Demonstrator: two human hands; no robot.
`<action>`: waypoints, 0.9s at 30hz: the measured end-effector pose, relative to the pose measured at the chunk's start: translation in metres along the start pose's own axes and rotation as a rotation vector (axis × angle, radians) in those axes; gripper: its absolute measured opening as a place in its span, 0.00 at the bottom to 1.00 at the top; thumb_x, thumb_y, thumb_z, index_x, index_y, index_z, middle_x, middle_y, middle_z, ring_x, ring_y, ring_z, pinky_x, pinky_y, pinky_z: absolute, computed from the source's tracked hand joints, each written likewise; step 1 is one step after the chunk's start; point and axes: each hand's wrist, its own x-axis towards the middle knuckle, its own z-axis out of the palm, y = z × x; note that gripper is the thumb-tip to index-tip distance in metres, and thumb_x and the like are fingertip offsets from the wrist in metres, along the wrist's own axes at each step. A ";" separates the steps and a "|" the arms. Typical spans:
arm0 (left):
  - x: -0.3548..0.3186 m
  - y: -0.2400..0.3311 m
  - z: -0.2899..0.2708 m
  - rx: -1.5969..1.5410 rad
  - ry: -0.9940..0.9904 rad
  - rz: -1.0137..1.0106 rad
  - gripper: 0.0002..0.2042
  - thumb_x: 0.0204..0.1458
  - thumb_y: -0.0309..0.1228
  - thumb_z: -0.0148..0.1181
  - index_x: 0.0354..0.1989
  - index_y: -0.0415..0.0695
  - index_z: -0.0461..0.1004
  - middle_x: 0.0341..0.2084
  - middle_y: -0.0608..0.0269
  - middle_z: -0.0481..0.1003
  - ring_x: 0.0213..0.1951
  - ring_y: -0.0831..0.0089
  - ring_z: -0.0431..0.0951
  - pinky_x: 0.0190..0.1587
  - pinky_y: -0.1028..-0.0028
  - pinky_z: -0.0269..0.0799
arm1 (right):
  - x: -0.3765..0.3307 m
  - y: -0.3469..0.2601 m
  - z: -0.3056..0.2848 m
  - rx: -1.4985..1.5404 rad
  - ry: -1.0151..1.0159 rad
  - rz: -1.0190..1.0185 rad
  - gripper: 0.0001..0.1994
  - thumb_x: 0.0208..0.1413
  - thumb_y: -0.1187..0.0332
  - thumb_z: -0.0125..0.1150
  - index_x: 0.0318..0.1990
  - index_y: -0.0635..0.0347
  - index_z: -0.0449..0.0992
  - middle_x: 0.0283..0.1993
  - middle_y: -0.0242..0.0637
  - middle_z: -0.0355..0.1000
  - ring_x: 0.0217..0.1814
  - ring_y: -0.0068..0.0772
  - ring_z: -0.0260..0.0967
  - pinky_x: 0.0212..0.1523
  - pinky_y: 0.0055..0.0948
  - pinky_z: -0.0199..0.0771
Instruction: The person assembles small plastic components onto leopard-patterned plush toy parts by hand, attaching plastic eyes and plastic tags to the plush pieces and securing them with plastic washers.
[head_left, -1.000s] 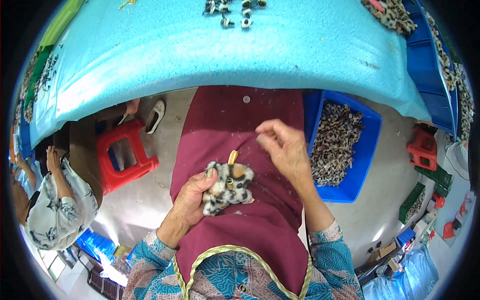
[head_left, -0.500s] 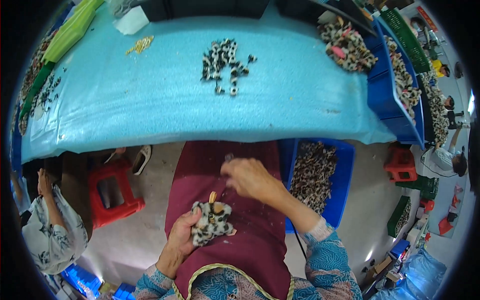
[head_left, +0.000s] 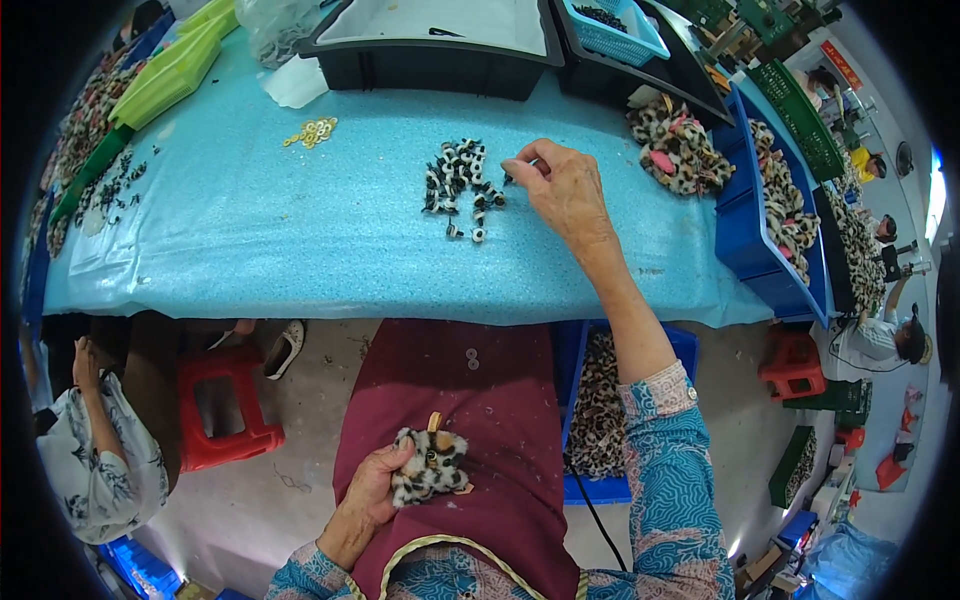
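Currently, left hand: with our left hand (head_left: 368,490) we grip a spotted plush piece (head_left: 430,475) by its left side, the thumb laid over its front.
Left fingers: closed on the soft plush; most of them are hidden behind it from where we look.
Plush piece: we have it low over our maroon apron (head_left: 460,375), near the lap; it is white with black and tan spots, a yellow loop (head_left: 434,421) stands up from its top edge, and a small pink tab (head_left: 465,490) shows at its lower right corner.
Right hand: we stretch our right hand (head_left: 568,195) over the blue-covered counter (head_left: 300,230), well apart from the plush.
Right fingers: thumb and forefinger nearly meet, the gap narrow, at a small dark piece (head_left: 508,179); we cannot tell whether they pinch it or only touch it.
Black-and-white pile: small pieces (head_left: 455,180) lie just left of those fingers, 2 of them set apart toward us.
Yellow rings: a little heap (head_left: 313,132) lies farther left.
Right end: we see a spotted plush heap (head_left: 685,155) beside a blue bin (head_left: 745,240).
Floor: a blue crate (head_left: 600,492) of spotted pieces stands partly behind our right forearm.
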 end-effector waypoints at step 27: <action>-0.002 0.003 0.022 -0.012 -0.063 -0.055 0.20 0.54 0.38 0.51 0.49 0.35 0.66 0.41 0.53 0.73 0.41 0.64 0.76 0.47 0.66 0.72 | -0.234 -0.052 0.005 1.355 -0.694 0.766 0.12 0.44 0.72 0.64 0.36 0.70 0.75 0.30 0.41 0.70 0.24 0.26 0.67 0.25 0.21 0.71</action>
